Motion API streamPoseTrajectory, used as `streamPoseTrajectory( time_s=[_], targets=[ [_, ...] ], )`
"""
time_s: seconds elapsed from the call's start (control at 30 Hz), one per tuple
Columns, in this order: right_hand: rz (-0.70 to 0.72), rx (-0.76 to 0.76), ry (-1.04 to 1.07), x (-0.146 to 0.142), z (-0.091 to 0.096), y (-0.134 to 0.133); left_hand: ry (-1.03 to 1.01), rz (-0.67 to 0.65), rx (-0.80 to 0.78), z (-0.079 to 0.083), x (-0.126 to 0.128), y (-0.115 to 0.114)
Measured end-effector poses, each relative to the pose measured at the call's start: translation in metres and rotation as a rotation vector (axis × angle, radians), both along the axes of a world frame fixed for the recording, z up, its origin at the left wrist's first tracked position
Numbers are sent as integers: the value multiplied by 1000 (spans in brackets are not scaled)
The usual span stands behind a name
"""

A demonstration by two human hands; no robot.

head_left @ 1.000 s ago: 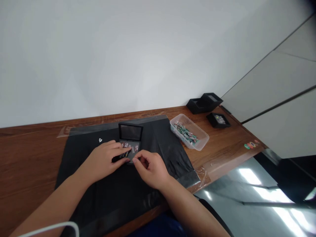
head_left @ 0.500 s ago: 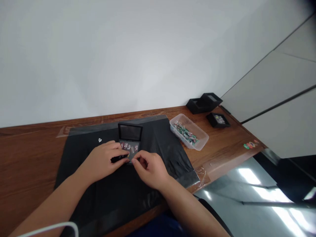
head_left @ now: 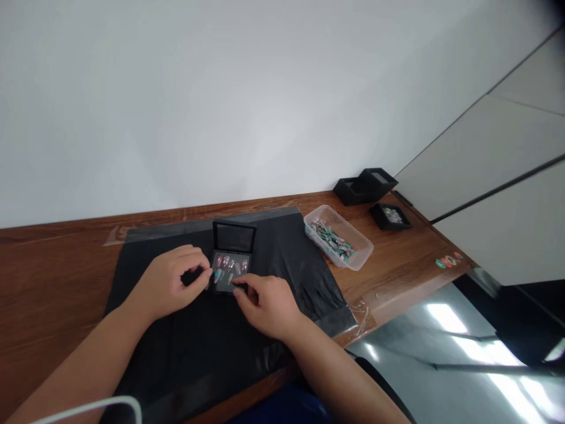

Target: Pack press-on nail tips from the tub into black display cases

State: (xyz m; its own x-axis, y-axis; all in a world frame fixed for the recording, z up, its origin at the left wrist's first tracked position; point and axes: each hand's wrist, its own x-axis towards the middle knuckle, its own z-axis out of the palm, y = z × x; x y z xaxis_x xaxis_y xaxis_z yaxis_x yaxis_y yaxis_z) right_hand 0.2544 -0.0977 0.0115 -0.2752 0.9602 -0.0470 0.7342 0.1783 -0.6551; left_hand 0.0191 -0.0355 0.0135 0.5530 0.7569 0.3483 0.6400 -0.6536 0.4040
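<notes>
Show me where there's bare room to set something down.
Bare wood shows left of the black mat, beyond the left forearm, and between the plastic tub, small black box and coloured discs. The mat also has room between the forearms. Crowded spots: the open case, between the left hand and right hand; the black boxes by the wall.

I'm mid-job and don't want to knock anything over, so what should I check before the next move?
1. Lid of the black case: ok, standing open.
2. Nail-shaped pieces inside the case: ok, several lie in view.
3. Left hand free of any piece: cannot tell; its pinch shows too small.
4. Right hand clear of the case: not ok; it reaches over the near right side.
5. Clear plastic box: ok, upright, right of the case.
</notes>
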Motion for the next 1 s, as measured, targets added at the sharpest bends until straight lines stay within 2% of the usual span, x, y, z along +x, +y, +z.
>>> streamPoseTrajectory(
  time_s=[0.23, 0.47, 0.63, 0.8, 1.0],
  targets=[
    [20, 23, -61, -2, 1, 0, 48, 90, -161, -11, -10, 8],
    [52, 44, -34, -1, 0, -1, 49, -11, -144, -14, -10, 7],
    [51, 56, -10, 0, -3, -2, 29, -73, -195, -16, -6, 5],
    [53, 48, -8, 0, 0, -2, 40, -77, -242, -16, -4, 5],
    [38, 37, -28, -1, 0, -2, 42, -77, -184, -21, -7, 6]
  ],
)
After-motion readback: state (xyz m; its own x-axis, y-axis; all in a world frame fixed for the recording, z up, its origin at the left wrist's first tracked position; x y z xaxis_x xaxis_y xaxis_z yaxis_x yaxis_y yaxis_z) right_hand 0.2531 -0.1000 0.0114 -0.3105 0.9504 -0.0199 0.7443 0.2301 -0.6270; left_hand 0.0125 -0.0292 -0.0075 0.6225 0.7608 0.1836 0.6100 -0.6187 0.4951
